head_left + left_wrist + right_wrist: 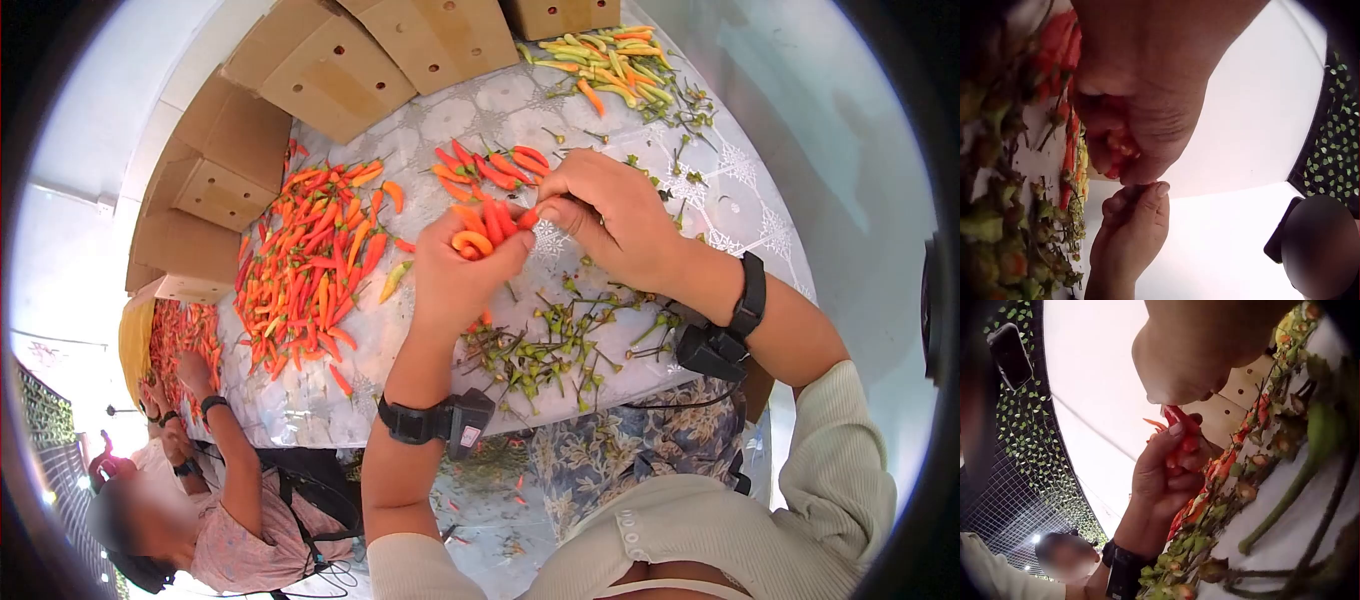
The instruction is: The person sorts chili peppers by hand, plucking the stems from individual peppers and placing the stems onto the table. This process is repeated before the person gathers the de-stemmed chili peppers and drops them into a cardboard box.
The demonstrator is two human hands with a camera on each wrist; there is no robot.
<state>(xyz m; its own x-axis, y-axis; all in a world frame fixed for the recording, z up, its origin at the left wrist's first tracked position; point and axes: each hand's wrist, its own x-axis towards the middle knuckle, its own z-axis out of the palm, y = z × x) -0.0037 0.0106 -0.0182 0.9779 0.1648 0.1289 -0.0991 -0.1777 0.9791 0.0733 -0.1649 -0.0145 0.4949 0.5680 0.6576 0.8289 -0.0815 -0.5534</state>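
Observation:
My left hand (452,285) holds a bunch of red and orange chili peppers (490,222), curled between fingers and palm. One red chili pepper (527,218) sticks out past the left thumb, and my right hand (618,215) pinches its end between thumb and forefinger. In the right wrist view, red chili pepper tips (1179,419) show above the left thumb, and the right fingers meet them from above. A small group of red chili peppers (495,168) lies on the table just beyond the hands. Below them spreads a heap of green plucked stems (550,350).
A large pile of red and orange chili peppers (320,260) lies to the left on the patterned tablecloth (440,120). Yellow-green chili peppers (620,65) lie at the far right. Cardboard boxes (340,75) line the back edge. Another person (240,470) works at the left end.

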